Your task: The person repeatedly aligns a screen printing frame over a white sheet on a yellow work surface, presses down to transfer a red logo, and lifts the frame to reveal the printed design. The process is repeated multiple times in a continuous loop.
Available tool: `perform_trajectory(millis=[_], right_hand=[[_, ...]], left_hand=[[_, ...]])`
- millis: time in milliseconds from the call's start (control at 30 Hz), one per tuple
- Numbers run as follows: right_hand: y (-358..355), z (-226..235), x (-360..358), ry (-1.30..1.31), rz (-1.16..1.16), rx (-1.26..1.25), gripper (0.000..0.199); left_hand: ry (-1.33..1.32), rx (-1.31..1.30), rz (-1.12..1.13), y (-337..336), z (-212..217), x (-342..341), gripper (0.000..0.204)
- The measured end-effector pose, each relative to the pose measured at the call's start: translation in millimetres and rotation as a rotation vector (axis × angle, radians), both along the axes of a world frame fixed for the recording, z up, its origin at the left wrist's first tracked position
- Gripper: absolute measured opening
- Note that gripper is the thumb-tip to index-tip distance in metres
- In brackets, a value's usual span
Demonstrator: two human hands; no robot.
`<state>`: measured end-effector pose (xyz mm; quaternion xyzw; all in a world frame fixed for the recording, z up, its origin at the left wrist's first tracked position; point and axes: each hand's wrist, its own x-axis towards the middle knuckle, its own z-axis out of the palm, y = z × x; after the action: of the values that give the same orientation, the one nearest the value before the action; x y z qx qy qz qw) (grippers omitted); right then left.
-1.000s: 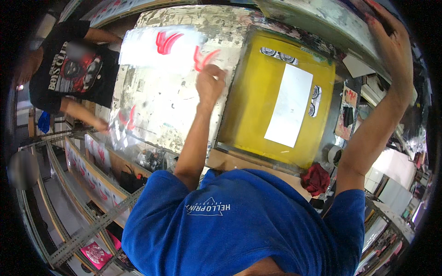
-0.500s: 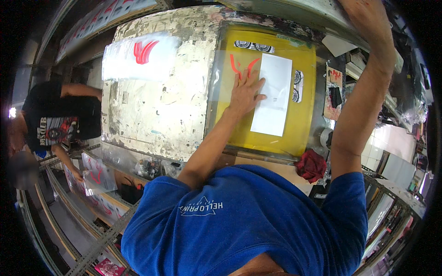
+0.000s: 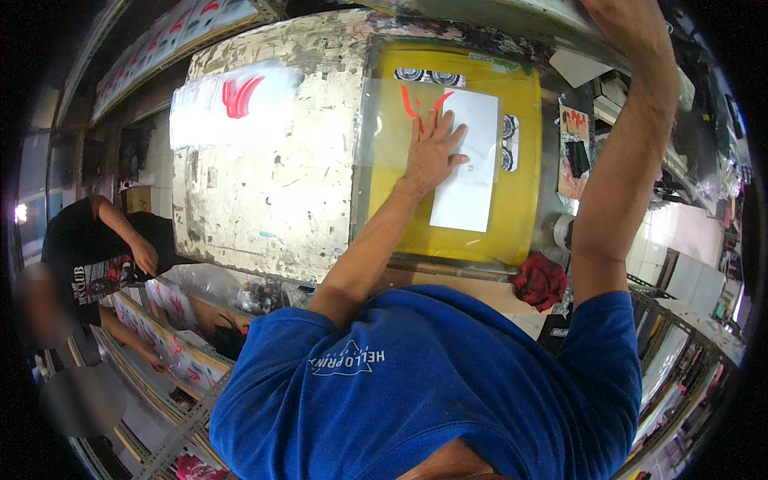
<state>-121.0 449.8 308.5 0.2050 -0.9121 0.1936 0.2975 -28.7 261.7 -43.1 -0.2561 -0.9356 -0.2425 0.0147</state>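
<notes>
My left hand (image 3: 434,156) lies flat with fingers spread, its fingertips beside the red strokes of a clear sheet (image 3: 382,144). That sheet lies over a yellow printing screen (image 3: 516,228) and sticks out past its left edge. Partly under my hand is a narrow white paper (image 3: 462,204). Pictures of dark round shapes (image 3: 430,78) show on the screen along its top and right side. My right arm reaches up to the far right, where my right hand (image 3: 612,24) is cut off by the picture's top edge, its fingers out of sight.
Left of the screen is a paint-stained board (image 3: 264,192) bearing a white sheet with a red print (image 3: 242,96). A dark red cloth (image 3: 538,282) sits by the screen's near right corner. A co-worker in a black shirt (image 3: 96,264) stands at the left beside racks of printed sheets (image 3: 172,352).
My left hand and the clear sheet have slid slightly right over the screen. The co-worker has bent lower over the racks, and the sheet they held up is now down there.
</notes>
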Motion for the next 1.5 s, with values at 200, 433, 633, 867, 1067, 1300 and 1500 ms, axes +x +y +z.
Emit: perform_trajectory(millis=[200, 433, 633, 867, 1067, 1300, 1500], right_hand=[[-8, 3, 9, -0.005, -0.023, 0.003, 0.039], [9, -6, -2, 0.115, -0.028, 0.124, 0.038], [-7, 2, 25, -0.112, -0.022, 0.014, 0.034], [-23, -71, 98, -0.090, 0.027, -0.029, 0.039], [-34, -164, 147, -0.261, 0.031, -0.038, 0.039], [-40, -254, 166, -0.603, -0.041, 0.254, 0.061], [-32, -303, 121, -0.496, -0.064, 0.162, 0.075]], left_hand=[[0.061, -0.019, 0.007, 6, -5, 0, 0.065], [0.053, -0.012, -0.022, 12, -4, -3, 0.063], [0.144, 0.370, 0.101, 6, 33, -6, 0.072], [-0.103, 1.509, 0.267, -59, 112, 33, 0.107], [-0.368, 1.178, 0.387, -99, 58, 104, 0.104], [0.096, 0.421, 0.436, -112, 2, 123, 0.091], [0.090, 0.292, 0.461, -118, -3, 131, 0.081]])
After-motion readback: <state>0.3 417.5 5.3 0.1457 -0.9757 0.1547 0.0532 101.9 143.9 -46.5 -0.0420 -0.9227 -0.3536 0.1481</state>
